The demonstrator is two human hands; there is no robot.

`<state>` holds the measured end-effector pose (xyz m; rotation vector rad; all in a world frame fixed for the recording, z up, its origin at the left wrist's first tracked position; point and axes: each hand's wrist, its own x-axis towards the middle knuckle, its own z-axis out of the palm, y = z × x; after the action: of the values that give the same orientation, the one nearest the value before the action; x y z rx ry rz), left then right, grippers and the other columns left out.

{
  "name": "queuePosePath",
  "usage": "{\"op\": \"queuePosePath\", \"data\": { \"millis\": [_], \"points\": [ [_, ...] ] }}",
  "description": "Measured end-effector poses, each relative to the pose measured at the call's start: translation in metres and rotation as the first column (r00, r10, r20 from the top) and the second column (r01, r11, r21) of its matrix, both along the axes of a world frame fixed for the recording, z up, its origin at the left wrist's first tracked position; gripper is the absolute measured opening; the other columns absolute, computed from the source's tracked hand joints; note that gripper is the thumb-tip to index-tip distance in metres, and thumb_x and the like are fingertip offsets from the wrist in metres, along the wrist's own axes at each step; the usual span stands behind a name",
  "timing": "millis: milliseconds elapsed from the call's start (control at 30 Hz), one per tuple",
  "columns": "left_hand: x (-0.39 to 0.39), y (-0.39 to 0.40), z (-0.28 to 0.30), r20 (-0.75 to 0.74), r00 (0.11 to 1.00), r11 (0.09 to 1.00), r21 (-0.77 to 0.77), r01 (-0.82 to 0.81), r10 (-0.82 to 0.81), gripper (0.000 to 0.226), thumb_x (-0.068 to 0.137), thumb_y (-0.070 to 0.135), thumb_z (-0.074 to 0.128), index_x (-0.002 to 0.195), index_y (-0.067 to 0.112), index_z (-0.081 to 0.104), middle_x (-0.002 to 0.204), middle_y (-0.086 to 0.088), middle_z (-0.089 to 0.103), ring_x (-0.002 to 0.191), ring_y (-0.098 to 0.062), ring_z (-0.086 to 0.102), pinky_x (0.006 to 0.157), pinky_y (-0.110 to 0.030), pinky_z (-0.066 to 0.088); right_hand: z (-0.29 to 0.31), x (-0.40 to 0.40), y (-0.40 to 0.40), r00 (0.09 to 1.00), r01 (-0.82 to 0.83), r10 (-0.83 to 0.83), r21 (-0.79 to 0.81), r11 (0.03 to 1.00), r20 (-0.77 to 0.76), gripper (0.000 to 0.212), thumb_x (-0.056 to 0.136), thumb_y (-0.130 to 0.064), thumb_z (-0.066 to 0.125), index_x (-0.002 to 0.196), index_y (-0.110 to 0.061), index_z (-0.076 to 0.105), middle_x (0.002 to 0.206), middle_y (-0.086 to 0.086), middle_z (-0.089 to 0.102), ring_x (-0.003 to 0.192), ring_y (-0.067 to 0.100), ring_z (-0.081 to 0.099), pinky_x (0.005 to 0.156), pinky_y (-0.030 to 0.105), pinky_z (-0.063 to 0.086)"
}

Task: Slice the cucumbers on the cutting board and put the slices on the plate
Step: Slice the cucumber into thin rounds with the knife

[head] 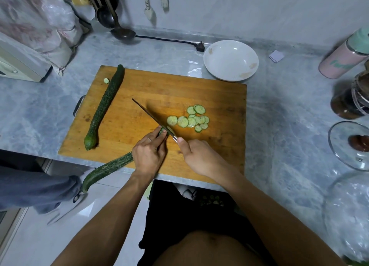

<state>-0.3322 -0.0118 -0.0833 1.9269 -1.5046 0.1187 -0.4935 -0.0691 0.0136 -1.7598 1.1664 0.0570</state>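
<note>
Head view: a person stands at a grey marbled table, both bare arms reaching in.
Board: rectangular wooden cutting board in the middle of the table.
Left hand: fingers curled round a long dark-green cucumber, pinning its cut end on the board; the other end juts past the near left edge.
Right hand: clamped on the handle of a thin dark-bladed knife, blade at the cut end.
Slices: pale green round cucumber slices heaped just right of the blade.
Second cucumber: whole bumpy green cucumber on the board's left side, one small slice beside its far end.
Plate: white round shallow plate past the board's far right corner, holding no slices.
</note>
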Motion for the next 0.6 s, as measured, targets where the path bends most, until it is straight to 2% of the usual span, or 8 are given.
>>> {"op": "queuePosePath", "data": {
  "millis": [67,167,233,300,400,600],
  "points": [
    [0.001,0.001,-0.001,-0.002,1.000,1.000,-0.003,-0.001,0.001,0.021,0.085,0.020,0.061,0.095,0.015,0.080,0.109,-0.008,0.073,0.088,-0.023,0.073,0.063,-0.026,0.054,-0.003,0.000,-0.001,1.000,0.005,-0.005,0.012,1.000,-0.003,0.072,0.102,-0.059,0.016,0.079,-0.009,0.064,0.078,0.011,0.062,0.087,0.027,0.058,0.082,0.043,0.053],
    [0.001,0.000,-0.001,-0.011,1.000,1.000,0.003,0.003,-0.003,0.020,0.085,0.019,0.063,0.096,0.015,0.079,0.110,-0.009,0.073,0.089,-0.022,0.073,0.064,-0.026,0.054,-0.003,0.000,-0.001,1.000,0.010,-0.010,0.009,1.000,-0.003,0.073,0.102,-0.059,0.017,0.082,-0.008,0.065,0.079,0.011,0.062,0.087,0.027,0.058,0.082,0.043,0.053],
    [0.001,0.001,-0.002,-0.009,1.000,1.000,0.013,0.006,-0.006,0.019,0.084,0.018,0.065,0.097,0.015,0.079,0.110,-0.009,0.073,0.089,-0.023,0.073,0.064,-0.027,0.054,-0.003,-0.001,0.000,1.000,0.006,-0.006,-0.002,1.000,-0.005,0.070,0.103,-0.057,0.019,0.072,-0.008,0.059,0.073,0.009,0.058,0.079,0.025,0.055,0.076,0.039,0.051],
    [0.002,0.000,-0.003,-0.020,1.000,0.999,0.032,0.004,-0.004,0.019,0.083,0.017,0.068,0.099,0.017,0.079,0.112,-0.007,0.073,0.090,-0.021,0.072,0.063,-0.027,0.054,-0.001,-0.003,-0.001,1.000,0.011,-0.011,-0.030,1.000,0.002,0.066,0.104,-0.054,0.023,0.063,-0.009,0.048,0.063,0.006,0.050,0.064,0.021,0.050,0.063,0.035,0.044],
    [0.005,0.000,-0.005,-0.047,0.999,0.999,0.042,0.017,-0.015,0.020,0.081,0.016,0.072,0.100,0.018,0.079,0.113,-0.006,0.072,0.091,-0.020,0.072,0.062,-0.027,0.055,0.005,-0.005,-0.003,1.000,0.006,-0.005,-0.054,0.999,0.011,0.064,0.105,-0.052,0.025,0.058,-0.011,0.042,0.055,0.004,0.045,0.053,0.019,0.046,0.055,0.033,0.034],
    [0.007,0.000,-0.002,-0.054,0.998,0.998,0.053,0.031,-0.028,0.021,0.077,0.012,0.072,0.096,0.016,0.079,0.109,-0.010,0.073,0.085,-0.023,0.074,0.061,-0.030,0.057,0.015,-0.010,0.006,0.998,-0.039,0.044,-0.098,0.994,0.054,0.066,0.105,-0.051,0.023,0.061,-0.007,0.045,0.058,0.013,0.047,0.059,0.032,0.053,0.063,0.047,0.045]
  ]
}}
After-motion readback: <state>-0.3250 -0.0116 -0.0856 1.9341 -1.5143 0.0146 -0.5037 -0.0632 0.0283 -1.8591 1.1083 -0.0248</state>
